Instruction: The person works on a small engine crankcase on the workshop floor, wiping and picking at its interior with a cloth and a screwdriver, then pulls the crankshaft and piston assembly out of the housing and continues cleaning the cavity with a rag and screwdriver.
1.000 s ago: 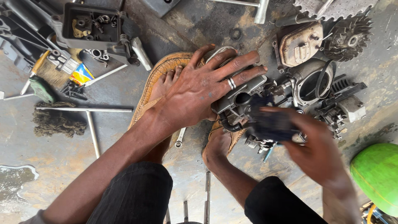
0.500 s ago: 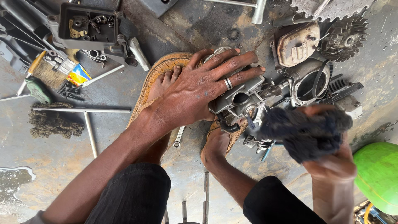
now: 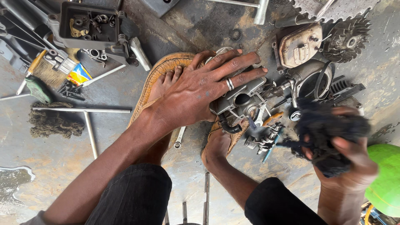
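Observation:
My left hand [image 3: 204, 89], with a ring on one finger, lies flat with fingers spread on a grey metal engine part [image 3: 239, 100] that rests between my sandalled feet. My right hand [image 3: 348, 160] grips a dark, dirty rag [image 3: 327, 125] at the right, held above the floor and blurred by motion. A short black hose [image 3: 228, 127] sticks out of the engine part below my left hand.
Loose engine parts lie to the right: a metal cover [image 3: 298, 43], a toothed flywheel [image 3: 346, 39], a round housing [image 3: 312, 81]. A black tray of small parts [image 3: 89, 25], rods, a brush [image 3: 46, 71] and a wire wad [image 3: 52, 123] sit left. A green round object [image 3: 385, 179] is at lower right.
My right hand has pulled the rag away from the engine part, to the right and lower. My left hand stays pressed on the part.

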The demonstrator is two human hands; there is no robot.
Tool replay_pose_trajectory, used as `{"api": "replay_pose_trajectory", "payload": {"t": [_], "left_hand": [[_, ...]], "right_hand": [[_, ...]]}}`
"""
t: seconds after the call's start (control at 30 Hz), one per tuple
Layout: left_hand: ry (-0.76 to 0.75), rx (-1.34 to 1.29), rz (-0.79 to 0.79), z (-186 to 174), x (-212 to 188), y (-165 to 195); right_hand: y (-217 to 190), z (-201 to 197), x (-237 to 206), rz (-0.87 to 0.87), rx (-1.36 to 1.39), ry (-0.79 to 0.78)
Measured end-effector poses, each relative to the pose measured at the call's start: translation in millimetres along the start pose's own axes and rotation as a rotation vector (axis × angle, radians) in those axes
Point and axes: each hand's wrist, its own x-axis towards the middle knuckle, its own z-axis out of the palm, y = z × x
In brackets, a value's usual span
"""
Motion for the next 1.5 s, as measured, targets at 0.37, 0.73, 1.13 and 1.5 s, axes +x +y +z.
{"api": "replay_pose_trajectory", "payload": {"t": [0.37, 0.73, 1.13, 1.5], "left_hand": [[-0.004, -0.029, 0.016, -8.9, -1.5, 2.0], [0.023, -0.025, 0.031, -13.4, 0.0, 6.1], [0.045, -0.020, 0.045, -13.9, 0.4, 6.0], [0.086, -0.031, 0.035, -5.2, 1.6, 5.3]], "right_hand": [[61.2, 42.8, 9.7, 0.530, -0.887, -0.273], [135.1, 77.1, 6.9, -0.064, -1.308, -0.094], [121.7, 41.2, 5.3, -0.079, -1.166, 0.092], [99.0, 44.0, -0.2, -0.658, -1.186, 0.232]]}}
